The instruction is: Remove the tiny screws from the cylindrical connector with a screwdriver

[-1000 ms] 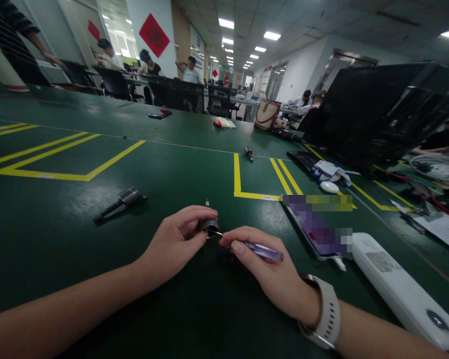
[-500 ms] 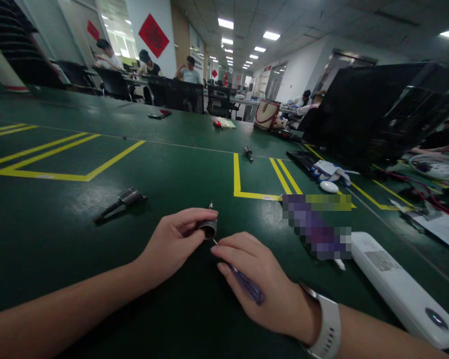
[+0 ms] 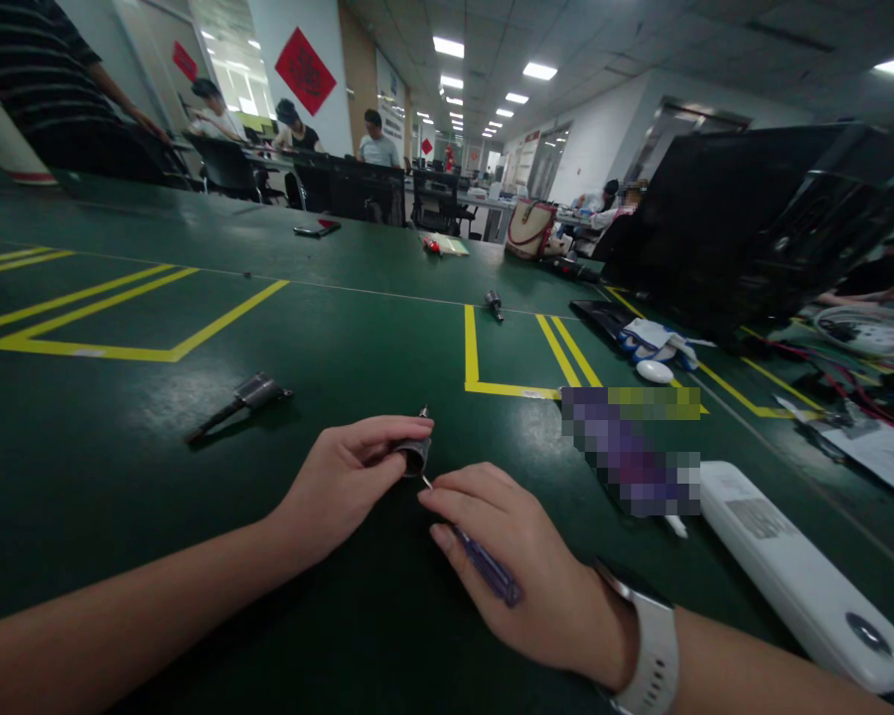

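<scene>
My left hand (image 3: 343, 482) pinches a dark, hollow cylindrical metal part (image 3: 415, 459) between thumb and fingers, its open end towards me and a thin shaft poking out at the far side. In my right hand (image 3: 503, 556) is a screwdriver (image 3: 488, 568) with a translucent purple handle. The screwdriver's thin blade points at the part's open rim; whether the tip touches it, I cannot tell. Left of my hands a dark metal part with a long shaft (image 3: 253, 395) lies on the green table (image 3: 358, 338). Farther off lies a smaller dark metal part (image 3: 494, 305).
On the right are a white elongated device (image 3: 797, 576), a blurred purple package (image 3: 626, 457), a white oval object (image 3: 655, 372) and blue-white gloves (image 3: 656, 343). A large black case (image 3: 752, 218) stands behind them. A phone (image 3: 317, 228) lies far back. Several people sit beyond the table.
Both hands keep nearly the same place, with only a slight shift of the screwdriver handle. In the background, a standing person at the left has moved and a seated person has lowered an arm.
</scene>
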Available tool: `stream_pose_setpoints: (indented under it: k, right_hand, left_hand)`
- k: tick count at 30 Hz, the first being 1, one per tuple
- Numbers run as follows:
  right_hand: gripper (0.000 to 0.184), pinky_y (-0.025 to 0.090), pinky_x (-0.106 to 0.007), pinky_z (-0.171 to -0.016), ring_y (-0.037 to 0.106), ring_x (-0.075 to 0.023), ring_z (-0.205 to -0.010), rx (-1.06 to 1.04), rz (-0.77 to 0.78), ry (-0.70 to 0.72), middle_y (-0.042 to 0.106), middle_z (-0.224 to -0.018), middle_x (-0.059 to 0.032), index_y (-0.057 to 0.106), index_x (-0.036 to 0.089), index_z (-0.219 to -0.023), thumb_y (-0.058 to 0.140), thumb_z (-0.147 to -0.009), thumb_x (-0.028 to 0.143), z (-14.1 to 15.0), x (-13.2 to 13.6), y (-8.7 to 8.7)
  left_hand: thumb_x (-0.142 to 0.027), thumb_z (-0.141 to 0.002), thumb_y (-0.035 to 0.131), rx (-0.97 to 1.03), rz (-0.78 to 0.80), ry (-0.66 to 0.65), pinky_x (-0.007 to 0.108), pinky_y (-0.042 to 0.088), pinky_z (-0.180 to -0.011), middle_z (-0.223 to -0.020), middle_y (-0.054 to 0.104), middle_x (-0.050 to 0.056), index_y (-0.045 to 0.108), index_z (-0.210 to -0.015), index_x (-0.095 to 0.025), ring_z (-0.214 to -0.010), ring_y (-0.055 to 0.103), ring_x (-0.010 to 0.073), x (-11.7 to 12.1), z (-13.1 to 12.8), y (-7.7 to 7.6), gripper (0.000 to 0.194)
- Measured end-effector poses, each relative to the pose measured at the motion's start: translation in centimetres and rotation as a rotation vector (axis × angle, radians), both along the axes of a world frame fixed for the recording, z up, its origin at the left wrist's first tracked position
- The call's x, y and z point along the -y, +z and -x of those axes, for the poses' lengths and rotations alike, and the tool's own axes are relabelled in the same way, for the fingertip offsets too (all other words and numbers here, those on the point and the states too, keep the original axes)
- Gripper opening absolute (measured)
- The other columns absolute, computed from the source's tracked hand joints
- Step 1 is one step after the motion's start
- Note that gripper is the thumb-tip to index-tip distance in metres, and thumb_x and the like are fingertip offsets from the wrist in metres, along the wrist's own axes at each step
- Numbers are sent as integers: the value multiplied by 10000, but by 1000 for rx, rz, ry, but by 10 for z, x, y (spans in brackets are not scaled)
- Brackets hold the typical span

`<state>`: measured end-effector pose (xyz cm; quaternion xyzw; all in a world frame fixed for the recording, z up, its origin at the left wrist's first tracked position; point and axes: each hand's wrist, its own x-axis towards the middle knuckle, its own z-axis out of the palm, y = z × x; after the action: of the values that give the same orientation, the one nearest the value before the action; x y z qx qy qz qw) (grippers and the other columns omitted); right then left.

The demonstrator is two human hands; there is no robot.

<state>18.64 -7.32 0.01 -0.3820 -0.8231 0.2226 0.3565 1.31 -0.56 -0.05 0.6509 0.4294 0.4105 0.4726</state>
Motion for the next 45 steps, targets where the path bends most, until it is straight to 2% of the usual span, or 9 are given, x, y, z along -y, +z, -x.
stream_pose_setpoints:
  k: [3, 5, 8, 12, 19, 29, 33, 37, 45]
  right_hand:
    - [206, 456, -349, -811, 574, -178, -900, -225, 54, -70, 645, -963, -60, 622, 198, -1013, 511, -844, 158, -3, -3, -2]
    - [125, 468, -316, -723, 593, -158, -785, -384, 196, -159, 656, -831, -37, 649, 191, -861, 527, -847, 214, -6, -8, -6]
    - [188, 447, -273, -621, 550, -120, -606, -649, 442, -283, 589, -613, 20, 608, 192, -713, 552, -841, 318, -10, -18, -14]
    - [300, 435, -276, -653, 481, -97, -520, -746, 537, -318, 481, -488, 57, 545, 185, -578, 562, -830, 346, -12, -25, -20]
    - [335, 417, -280, -642, 446, -98, -500, -632, 462, -363, 434, -466, 64, 506, 188, -545, 531, -844, 336, -12, -23, -21]
    - [326, 331, -230, -477, 422, -93, -480, -399, 436, -335, 439, -504, 50, 510, 176, -596, 489, -861, 365, -9, -17, -11]
    - [320, 367, -243, -530, 468, -106, -534, -559, 478, -322, 474, -531, 39, 531, 178, -612, 511, -855, 385, -10, -21, -18]
    - [268, 408, -262, -605, 517, -124, -619, -723, 410, -271, 523, -590, 25, 565, 191, -658, 524, -855, 368, -10, -20, -22]
    - [170, 465, -315, -736, 596, -164, -813, -363, 161, -149, 641, -853, -46, 647, 184, -888, 480, -862, 199, -11, -10, 0]
  left_hand:
    - [-156, -653, 581, 9, 7, 18, 358, 483, -932, -1024, 709, 28, 713, -865, -190, -968, 643, 207, -1, -1, -1, 252]
    - [-158, -658, 586, -5, 18, 29, 356, 469, -950, -1023, 708, 36, 707, -881, -177, -967, 643, 203, -2, -1, -1, 255]
    - [-157, -678, 582, -33, 53, 10, 366, 459, -961, -1049, 697, 43, 686, -951, -173, -980, 638, 206, -2, 0, -1, 293]
    - [-122, -667, 598, -17, 71, -34, 367, 437, -985, -1149, 652, 34, 631, -1062, -198, -1062, 598, 209, -2, 0, -2, 403]
    - [-147, -684, 636, 52, 104, -45, 287, 478, -938, -1123, 660, 29, 571, -1101, -173, -1041, 607, 166, -1, -4, -2, 423]
    - [-252, -740, 635, -15, 106, -77, 293, 501, -896, -1002, 707, 6, 595, -1081, -208, -970, 640, 176, -1, -2, 2, 346]
    - [-253, -742, 622, -25, 120, -40, 331, 494, -912, -1032, 700, 18, 598, -1079, -220, -991, 636, 197, 0, -2, 0, 339]
    - [-232, -704, 634, -36, 128, -27, 363, 490, -922, -1083, 681, 33, 599, -1079, -216, -1009, 629, 214, 0, -3, 0, 376]
    - [-197, -675, 643, 0, 128, -21, 388, 471, -946, -1084, 675, 45, 607, -1068, -192, -1000, 631, 216, 1, -3, 1, 395]
